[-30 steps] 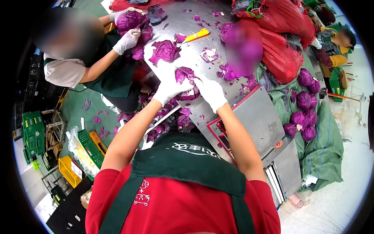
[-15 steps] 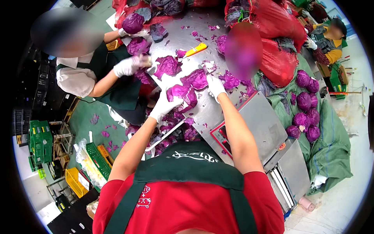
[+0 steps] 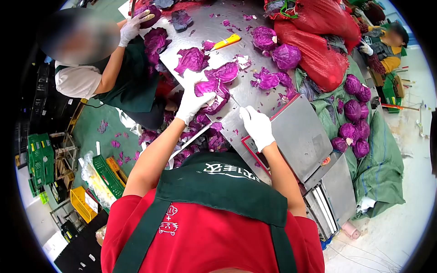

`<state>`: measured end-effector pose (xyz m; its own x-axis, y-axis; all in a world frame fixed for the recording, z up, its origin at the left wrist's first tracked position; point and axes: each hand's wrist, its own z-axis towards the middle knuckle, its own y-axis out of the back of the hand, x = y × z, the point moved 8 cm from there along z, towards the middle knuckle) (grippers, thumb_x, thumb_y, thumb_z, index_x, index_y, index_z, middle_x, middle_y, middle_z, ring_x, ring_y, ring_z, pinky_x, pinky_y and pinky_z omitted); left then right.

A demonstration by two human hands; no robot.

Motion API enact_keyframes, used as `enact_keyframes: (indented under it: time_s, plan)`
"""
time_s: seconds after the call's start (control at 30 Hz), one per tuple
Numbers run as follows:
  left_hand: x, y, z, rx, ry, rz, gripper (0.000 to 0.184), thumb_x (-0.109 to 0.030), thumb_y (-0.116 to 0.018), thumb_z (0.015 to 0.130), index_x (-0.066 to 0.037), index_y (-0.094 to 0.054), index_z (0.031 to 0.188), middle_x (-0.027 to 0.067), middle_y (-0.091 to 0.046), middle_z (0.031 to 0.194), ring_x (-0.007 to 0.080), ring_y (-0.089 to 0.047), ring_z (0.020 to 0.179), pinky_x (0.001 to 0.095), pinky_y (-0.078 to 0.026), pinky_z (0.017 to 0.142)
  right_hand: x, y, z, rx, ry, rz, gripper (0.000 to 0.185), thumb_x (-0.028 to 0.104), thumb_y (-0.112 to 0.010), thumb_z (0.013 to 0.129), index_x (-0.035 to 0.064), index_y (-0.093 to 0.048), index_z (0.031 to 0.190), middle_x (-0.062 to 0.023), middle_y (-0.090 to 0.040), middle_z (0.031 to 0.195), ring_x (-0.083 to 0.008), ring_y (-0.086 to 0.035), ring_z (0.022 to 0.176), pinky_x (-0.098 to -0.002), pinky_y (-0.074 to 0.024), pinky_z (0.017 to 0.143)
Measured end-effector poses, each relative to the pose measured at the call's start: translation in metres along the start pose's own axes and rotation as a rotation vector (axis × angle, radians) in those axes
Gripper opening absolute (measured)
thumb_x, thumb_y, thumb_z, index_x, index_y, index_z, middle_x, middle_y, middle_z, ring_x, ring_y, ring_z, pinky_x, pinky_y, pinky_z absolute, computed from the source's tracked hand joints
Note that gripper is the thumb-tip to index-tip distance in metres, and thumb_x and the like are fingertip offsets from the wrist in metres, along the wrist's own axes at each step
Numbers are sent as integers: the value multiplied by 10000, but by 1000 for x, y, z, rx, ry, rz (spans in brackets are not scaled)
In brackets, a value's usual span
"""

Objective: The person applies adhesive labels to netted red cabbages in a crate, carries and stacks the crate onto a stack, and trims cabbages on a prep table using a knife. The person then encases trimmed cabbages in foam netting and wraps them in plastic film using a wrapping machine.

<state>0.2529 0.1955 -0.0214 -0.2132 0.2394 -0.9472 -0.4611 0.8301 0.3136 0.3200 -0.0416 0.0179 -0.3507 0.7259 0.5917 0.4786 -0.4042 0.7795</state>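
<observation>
My left hand (image 3: 190, 102), in a white glove, grips a partly peeled red cabbage (image 3: 219, 101) near the table's edge, thumb across its front. Its far fingers are partly hidden by leaves. My right hand (image 3: 257, 128), also gloved, hovers beside the scale with fingers stretched out and nothing visible in them. Loose purple leaves (image 3: 191, 60) lie beyond my left hand, and another curled leaf (image 3: 224, 72) touches the held cabbage. A yellow knife (image 3: 226, 42) rests farther back on the metal table (image 3: 205, 29).
Two whole cabbages (image 3: 286, 56) stand by red mesh sacks (image 3: 314, 63). A flat metal scale (image 3: 298, 136) is at my right; more cabbages (image 3: 353, 110) lie on green sacking. At left a co-worker's gloved hand (image 3: 131, 31) holds a cabbage. Leaves fill the space below the table edge.
My right hand has drawn back from the leaves toward the scale. My left hand keeps its hold on the cabbage. The co-worker's hand has moved up to another cabbage.
</observation>
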Motion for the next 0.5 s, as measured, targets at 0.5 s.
enact_keyframes:
  time_s: [0.5]
  plan:
    - [3,7,-4,-56,-52,38,717,-195,-801,749,-10,-428,1332,135,-523,1240,187,-535,1112,297,-449,963,-13,19,19,-293,211,-348,374,382,-394,981,67,-594,967,-218,-661,863,-386,-647,795,-487,-502,710]
